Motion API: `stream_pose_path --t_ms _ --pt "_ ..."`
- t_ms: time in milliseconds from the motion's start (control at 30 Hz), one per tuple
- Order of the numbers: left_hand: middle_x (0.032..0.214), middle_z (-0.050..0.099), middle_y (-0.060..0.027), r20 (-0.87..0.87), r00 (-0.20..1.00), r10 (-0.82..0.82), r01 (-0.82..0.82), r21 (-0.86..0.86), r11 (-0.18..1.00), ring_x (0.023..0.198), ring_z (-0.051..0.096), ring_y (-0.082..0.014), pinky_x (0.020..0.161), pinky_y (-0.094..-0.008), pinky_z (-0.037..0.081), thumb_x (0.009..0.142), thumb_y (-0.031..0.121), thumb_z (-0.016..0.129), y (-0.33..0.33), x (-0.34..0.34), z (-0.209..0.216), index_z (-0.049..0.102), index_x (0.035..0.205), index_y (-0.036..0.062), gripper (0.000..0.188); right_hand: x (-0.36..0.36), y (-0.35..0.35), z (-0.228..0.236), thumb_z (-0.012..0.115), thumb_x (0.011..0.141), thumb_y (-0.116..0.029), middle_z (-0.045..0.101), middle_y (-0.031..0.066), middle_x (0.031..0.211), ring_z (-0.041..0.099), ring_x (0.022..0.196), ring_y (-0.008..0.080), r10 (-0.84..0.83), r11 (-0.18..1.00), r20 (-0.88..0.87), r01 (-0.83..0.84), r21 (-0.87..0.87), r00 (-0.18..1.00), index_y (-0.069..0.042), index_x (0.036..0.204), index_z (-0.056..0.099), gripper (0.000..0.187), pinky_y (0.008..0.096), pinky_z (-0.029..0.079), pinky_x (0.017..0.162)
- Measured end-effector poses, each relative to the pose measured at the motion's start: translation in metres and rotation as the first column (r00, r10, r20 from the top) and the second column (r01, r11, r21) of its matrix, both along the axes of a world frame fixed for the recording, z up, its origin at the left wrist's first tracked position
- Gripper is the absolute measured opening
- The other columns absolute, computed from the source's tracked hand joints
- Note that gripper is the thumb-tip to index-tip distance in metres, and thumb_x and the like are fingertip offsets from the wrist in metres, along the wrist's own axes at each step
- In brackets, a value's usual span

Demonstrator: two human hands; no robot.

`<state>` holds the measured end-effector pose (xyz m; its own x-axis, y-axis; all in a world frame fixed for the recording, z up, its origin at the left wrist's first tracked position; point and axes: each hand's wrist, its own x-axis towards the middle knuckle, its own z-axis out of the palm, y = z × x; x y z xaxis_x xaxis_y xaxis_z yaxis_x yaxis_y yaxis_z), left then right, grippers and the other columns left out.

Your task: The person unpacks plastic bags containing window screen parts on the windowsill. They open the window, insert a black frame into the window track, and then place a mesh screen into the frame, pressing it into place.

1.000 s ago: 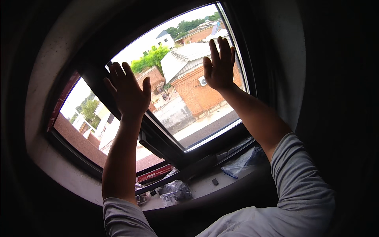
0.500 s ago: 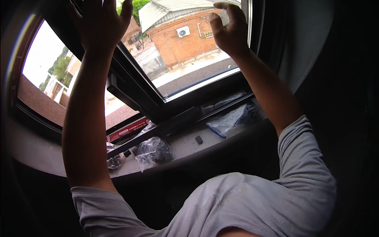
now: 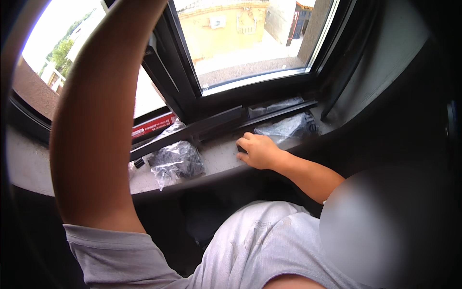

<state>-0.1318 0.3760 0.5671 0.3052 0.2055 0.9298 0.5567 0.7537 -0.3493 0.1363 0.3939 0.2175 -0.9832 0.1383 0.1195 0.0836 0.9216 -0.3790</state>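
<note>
My left forearm (image 3: 96,115) rises along the left side in front of the window, and its hand is beyond the top edge. Down on the window sill (image 3: 219,158), my right hand (image 3: 260,151) has its fingertips and thumb closed around a small dark block (image 3: 241,150), mostly covered by the fingers. Just beyond that hand lies a clear plastic bag (image 3: 286,127) with dark contents. Left of it sits another clear bag (image 3: 178,161) filled with dark pieces.
Long black strips (image 3: 211,123) lie along the sill below the black window frame (image 3: 180,86). A red box (image 3: 154,125) stands behind them at the left. A dark cord (image 3: 339,91) hangs at the right. A grey blurred patch (image 3: 370,231) covers the lower right.
My right hand has come down from the window to the small block on the sill. My left hand has passed out of the top of the view. The whole view has shifted slightly.
</note>
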Motion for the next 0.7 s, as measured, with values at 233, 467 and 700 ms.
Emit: stream_pose_path --t_ms 233,467,700 --pt "0.097 0.070 -0.0117 -0.017 0.880 -0.474 0.457 -0.235 0.858 0.077 0.068 -0.0293 0.069 -0.0415 0.055 0.082 0.024 0.072 -0.010 0.010 0.006 0.069 0.105 0.0090 0.028 -0.051 0.061 0.197 0.070 0.093 -0.018 0.063 0.0036 0.068 0.057 0.055 0.0092 -0.398 0.673 -0.492 -0.118 -0.730 0.774 -0.002 0.086 0.066 0.018 0.0241 0.046 0.052" --pt "0.093 0.066 -0.0067 0.205 0.835 -0.510 0.543 -0.450 0.709 0.074 0.069 -0.0258 0.064 -0.0381 0.056 0.082 0.021 0.074 -0.025 0.013 0.000 0.065 0.103 0.0109 0.025 -0.132 0.074 0.329 0.061 0.100 -0.022 0.068 0.0089 0.085 0.064 0.074 0.0150 -0.299 0.588 -0.614 -0.365 -0.721 0.731 0.003 0.102 0.071 0.027 0.0294 0.053 0.067" --pt "0.093 0.068 -0.0080 0.095 0.829 -0.551 0.537 -0.411 0.737 0.076 0.071 -0.0211 0.065 -0.0323 0.058 0.083 0.024 0.081 -0.019 0.023 0.003 0.064 0.099 0.0080 0.029 -0.123 0.095 0.338 0.052 0.103 -0.022 0.071 0.0107 0.087 0.066 0.077 0.0168 -0.192 0.469 -0.586 -0.451 -0.759 0.787 0.000 0.098 0.065 0.026 0.0300 0.050 0.069"
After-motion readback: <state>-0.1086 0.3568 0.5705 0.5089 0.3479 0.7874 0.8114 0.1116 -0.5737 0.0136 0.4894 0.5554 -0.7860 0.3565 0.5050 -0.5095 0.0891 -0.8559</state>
